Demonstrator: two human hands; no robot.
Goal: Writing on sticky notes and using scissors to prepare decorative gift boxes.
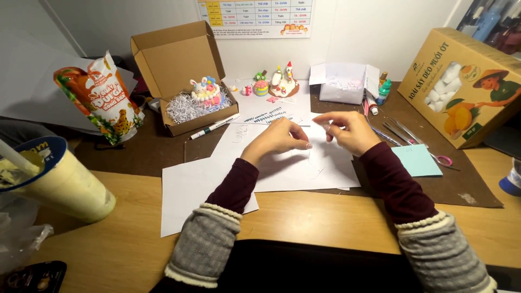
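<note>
A very small, pale piece (319, 132), too small to be told apart clearly, is pinched between the fingertips of the left hand (282, 138) and the right hand (350, 131), which are held close together just above the white paper sheets (296, 163). The sheets are spread over a brown mat (152, 152) on a wooden desk (304, 217). Behind them, against a white wall, an open cardboard box (182, 76) with shredded paper and a small colourful figure (206, 90) is seen, with a pen (214, 126) beside it and scissors (420, 144) to the right.

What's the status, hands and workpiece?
Left hand and right hand pinch something small and white, too small to identify. White paper beneath. Nothing between the hands.
</note>
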